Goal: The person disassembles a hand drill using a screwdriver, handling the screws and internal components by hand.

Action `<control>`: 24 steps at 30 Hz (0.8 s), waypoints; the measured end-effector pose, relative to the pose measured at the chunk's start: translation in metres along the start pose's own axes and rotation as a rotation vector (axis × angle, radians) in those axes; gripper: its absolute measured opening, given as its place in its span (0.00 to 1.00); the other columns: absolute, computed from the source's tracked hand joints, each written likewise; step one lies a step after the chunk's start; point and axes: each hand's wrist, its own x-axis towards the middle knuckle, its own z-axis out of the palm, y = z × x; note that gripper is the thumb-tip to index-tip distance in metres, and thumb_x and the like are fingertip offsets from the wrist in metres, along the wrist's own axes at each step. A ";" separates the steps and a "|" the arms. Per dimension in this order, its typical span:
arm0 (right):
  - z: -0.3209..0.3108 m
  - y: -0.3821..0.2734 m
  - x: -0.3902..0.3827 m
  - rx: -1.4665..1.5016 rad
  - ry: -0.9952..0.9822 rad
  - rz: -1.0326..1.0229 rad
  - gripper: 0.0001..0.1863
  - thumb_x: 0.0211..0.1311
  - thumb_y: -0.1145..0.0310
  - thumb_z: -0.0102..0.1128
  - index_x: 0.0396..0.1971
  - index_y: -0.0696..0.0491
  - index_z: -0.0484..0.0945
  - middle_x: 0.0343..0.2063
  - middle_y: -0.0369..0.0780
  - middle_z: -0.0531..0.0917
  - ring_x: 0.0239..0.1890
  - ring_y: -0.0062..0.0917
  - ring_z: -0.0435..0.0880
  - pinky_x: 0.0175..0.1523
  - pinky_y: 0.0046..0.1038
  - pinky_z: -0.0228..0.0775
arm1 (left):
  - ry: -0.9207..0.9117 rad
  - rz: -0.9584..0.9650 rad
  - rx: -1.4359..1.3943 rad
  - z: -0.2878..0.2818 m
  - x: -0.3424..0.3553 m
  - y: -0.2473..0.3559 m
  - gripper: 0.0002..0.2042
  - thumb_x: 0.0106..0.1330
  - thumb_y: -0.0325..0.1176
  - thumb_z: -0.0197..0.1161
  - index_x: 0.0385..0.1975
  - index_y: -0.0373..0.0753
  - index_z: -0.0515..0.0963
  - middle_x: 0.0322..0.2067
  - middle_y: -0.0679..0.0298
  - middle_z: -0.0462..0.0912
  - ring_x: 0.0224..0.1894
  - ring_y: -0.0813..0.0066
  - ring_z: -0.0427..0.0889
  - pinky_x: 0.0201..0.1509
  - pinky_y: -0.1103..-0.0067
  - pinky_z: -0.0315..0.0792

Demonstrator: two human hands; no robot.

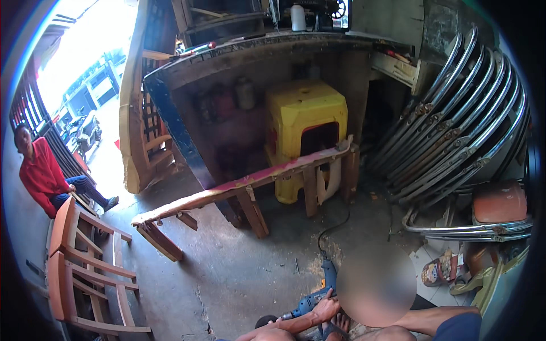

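Note:
A blue corded power drill lies low in the picture, its chuck toward the lower left and its handle pointing away from me. My left hand is at the drill's rear end, with one finger stretched over its body; the hand appears closed on it. From the lower right comes my right forearm in a dark blue sleeve. A round blurred patch covers my right hand, so neither its fingers nor anything in them can be seen. A bare foot shows beside the drill.
Beyond the drill stands a wooden frame on short legs, before a yellow plastic stool under a workbench. Bent chrome tubes lean at right. Wooden chair parts lie left, near a seated person in red.

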 end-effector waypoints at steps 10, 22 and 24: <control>0.008 0.002 0.069 0.469 0.586 0.367 0.26 0.69 0.46 0.59 0.43 0.58 0.82 0.38 0.51 0.84 0.43 0.49 0.84 0.53 0.45 0.75 | -0.079 -0.006 -0.001 -0.001 0.000 -0.007 0.21 0.65 0.28 0.53 0.59 0.34 0.69 0.48 0.47 0.85 0.52 0.53 0.86 0.77 0.48 0.52; -0.001 -0.019 0.058 0.205 0.865 0.290 0.19 0.66 0.54 0.62 0.41 0.56 0.79 0.33 0.44 0.81 0.42 0.41 0.77 0.53 0.45 0.63 | -0.013 0.424 -0.595 -0.086 0.006 0.029 0.23 0.62 0.28 0.62 0.58 0.29 0.73 0.57 0.39 0.75 0.62 0.39 0.72 0.67 0.60 0.67; -0.002 -0.019 0.057 0.121 0.884 0.219 0.20 0.66 0.53 0.62 0.41 0.57 0.79 0.33 0.45 0.81 0.41 0.41 0.77 0.54 0.46 0.62 | -0.085 0.287 -0.569 -0.082 0.002 0.033 0.24 0.61 0.29 0.65 0.57 0.28 0.73 0.57 0.38 0.75 0.61 0.39 0.72 0.65 0.60 0.68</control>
